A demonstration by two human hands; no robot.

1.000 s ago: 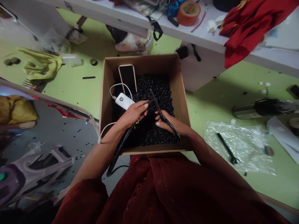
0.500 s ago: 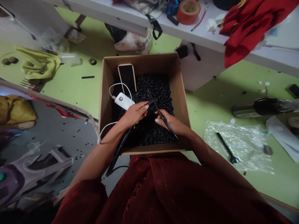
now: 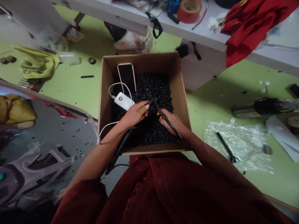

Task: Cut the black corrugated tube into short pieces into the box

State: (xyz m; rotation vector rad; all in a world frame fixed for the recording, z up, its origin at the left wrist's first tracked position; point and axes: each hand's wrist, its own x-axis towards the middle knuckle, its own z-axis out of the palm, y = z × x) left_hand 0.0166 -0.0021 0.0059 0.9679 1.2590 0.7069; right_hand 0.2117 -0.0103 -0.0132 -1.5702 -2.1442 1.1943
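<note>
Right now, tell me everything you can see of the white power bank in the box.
The white power bank is a rounded, oblong block with a smooth plastic look and a small round dark mark near its left end. A white cable runs from that end. It lies slanted on small black pieces inside the cardboard box, just in front of a phone. Its right end reaches the person's left hand; whether they touch, I cannot tell.
</note>
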